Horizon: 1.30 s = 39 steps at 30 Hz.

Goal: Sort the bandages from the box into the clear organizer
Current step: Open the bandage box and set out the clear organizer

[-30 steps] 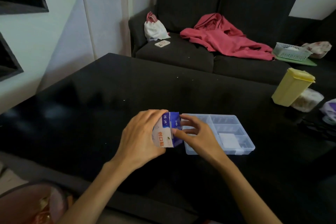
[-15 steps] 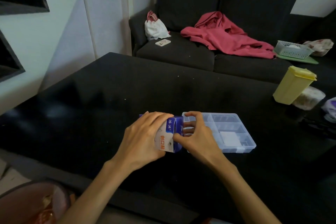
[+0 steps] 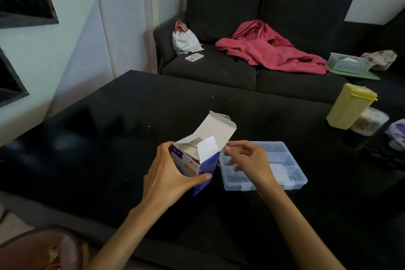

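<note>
Views: only one, so no part is shared with another.
Where it sits: up on the person's head.
Which way it looks: forward and down, over the black tabletop (image 3: 109, 160) to the sofa (image 3: 219, 72) and wall behind.
How near: close to both hands, low in the middle; the arms come in from the bottom edge.
Lens: wide, so the edges bend.

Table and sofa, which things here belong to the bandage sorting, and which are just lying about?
Job:
bandage box, flaps open, gripped by left hand
clear organizer
right hand, over the organizer

Lying about:
yellow container
red garment
white bag
phone
basket
</note>
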Motion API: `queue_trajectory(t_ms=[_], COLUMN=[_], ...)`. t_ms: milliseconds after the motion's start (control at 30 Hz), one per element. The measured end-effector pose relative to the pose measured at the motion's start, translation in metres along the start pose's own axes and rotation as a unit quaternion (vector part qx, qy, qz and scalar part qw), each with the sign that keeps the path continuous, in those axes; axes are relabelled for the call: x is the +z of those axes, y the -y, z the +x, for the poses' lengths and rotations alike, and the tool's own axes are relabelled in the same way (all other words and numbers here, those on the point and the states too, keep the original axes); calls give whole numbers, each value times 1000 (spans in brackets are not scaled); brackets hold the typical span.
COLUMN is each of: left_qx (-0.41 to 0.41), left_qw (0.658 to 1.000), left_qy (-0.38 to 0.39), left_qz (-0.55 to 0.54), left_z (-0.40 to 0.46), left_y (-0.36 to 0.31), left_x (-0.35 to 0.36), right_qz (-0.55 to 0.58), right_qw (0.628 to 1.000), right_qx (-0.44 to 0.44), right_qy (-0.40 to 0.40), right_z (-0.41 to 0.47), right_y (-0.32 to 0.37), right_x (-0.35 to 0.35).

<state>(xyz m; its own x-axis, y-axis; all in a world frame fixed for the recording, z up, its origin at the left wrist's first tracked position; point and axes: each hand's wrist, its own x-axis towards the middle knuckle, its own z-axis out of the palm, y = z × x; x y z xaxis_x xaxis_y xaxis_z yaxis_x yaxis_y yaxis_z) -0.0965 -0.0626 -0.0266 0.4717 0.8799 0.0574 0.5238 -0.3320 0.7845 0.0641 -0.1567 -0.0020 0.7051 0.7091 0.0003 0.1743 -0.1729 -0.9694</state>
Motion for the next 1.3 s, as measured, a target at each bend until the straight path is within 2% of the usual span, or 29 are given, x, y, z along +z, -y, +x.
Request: queue_trajectory(t_ms=[167,267,367,400,467,533,600,667,733,800,867,1000,1067,1200,1300], left_qx=[-37,-23,7,14,5,-45,-85,-127,-167,-184,-191,-195,-196,-192,-204], left_qw=[998,999,995,991,989,995,993,969,936,918,902,884,875,857,859], left_qy=[41,38,-31,-57,-73,-55,-33,3,41,50,38,-1,-14,-28,-76], left_qz=[-12,7,95,119,132,65,-69,-213,-307,-349,-385,-424,-442,-477,-464], left_z=[-1,-2,-2,-2,-3,2,10,15,17,18,21,31,37,43,49], left_y=[-11,-13,-11,-11,-14,-13,-11,-11,-9,-7,-4,-4,-4,-6,-9], left_x=[-10,-23,-28,-28,-29,-27,-28,-32,-36,-40,-41,-39,-36,-29,-25], right_qz=[-6,33,136,130,30,-54,-66,4,115,175,161,0,-5,-12,-58], right_qw=[996,994,983,984,996,998,997,999,989,975,977,997,998,998,997], right_qx=[27,44,76,71,36,-9,-28,10,90,131,129,74,58,47,17], right_qy=[89,94,99,98,70,18,-31,-50,-12,38,61,-7,-38,-49,-50], right_z=[-3,-2,-3,-4,-11,-14,-12,-6,1,8,15,25,29,30,22], right_y=[0,3,13,15,17,15,12,8,6,5,6,7,6,3,-3], right_x=[17,21,21,21,27,34,37,33,26,20,21,33,31,11,-16])
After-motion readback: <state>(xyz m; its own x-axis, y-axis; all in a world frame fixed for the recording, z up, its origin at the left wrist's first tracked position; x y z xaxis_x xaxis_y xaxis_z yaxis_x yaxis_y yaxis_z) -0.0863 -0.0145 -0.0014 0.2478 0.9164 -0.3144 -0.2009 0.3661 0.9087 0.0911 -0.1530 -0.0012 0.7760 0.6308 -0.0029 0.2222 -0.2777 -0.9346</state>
